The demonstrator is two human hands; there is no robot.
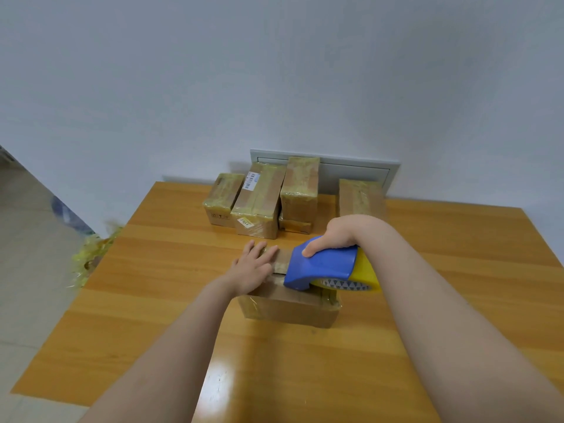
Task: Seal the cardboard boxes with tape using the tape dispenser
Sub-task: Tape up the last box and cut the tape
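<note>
A small cardboard box point(290, 309) lies in the middle of the wooden table point(152, 300), with shiny tape along its edges. My left hand point(253, 270) presses flat on the left part of the box top, fingers straight. My right hand point(338, 235) grips the blue tape dispenser point(320, 265) from above. The dispenser carries a yellow tape roll point(366, 274), and its front end rests on the box top just right of my left hand.
Several taped cardboard boxes point(259, 203) stand in a row at the table's far edge against the white wall. A grey wall panel point(360, 169) sits behind them. A heap of crumpled yellowish tape point(91, 254) lies on the floor left of the table.
</note>
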